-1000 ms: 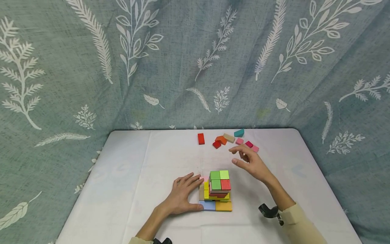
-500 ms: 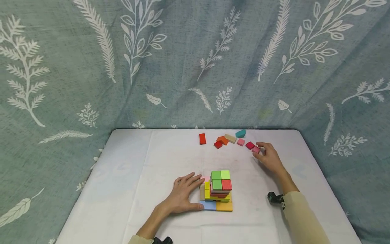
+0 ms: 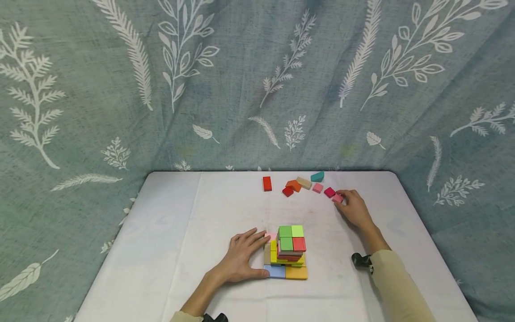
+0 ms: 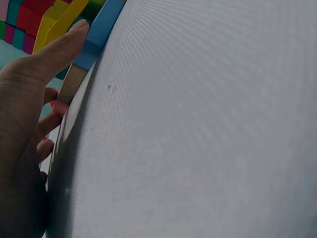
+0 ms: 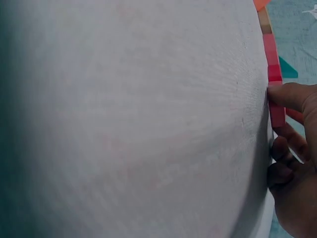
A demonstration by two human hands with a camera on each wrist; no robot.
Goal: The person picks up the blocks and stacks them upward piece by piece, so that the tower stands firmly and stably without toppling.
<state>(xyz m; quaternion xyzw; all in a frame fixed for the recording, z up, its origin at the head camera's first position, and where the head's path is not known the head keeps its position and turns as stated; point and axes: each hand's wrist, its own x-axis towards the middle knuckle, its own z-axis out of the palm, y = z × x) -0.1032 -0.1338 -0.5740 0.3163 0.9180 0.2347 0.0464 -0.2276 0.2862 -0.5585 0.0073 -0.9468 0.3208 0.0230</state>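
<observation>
A stepped stack of coloured blocks (image 3: 286, 243) stands on the near middle of the table, with green and red blocks on top. Along its left side lies my left hand (image 3: 241, 257), fingers spread, thumb at the blue block (image 3: 275, 271) and fingertips by a pale pink block (image 3: 272, 235) at the base. In the left wrist view the thumb overlaps the yellow and blue blocks. Farther back on the right, my right hand (image 3: 356, 210) pinches a pink block (image 3: 337, 198) between thumb and forefinger; the block appears to rest on the table, beside a crimson block (image 3: 330, 192).
Loose blocks lie along the back of the white table (image 3: 225, 201): a red one (image 3: 267, 184), a darker red one (image 3: 287, 191), an orange one (image 3: 294, 184), a beige one (image 3: 304, 182), a teal one (image 3: 317, 176) and another pink one (image 3: 318, 188). Patterned cloth (image 3: 241, 89) hangs behind.
My right hand has moved right and back from above the middle of the table to the pink block, and its fingers have closed on it. My left hand and the stack stay put.
</observation>
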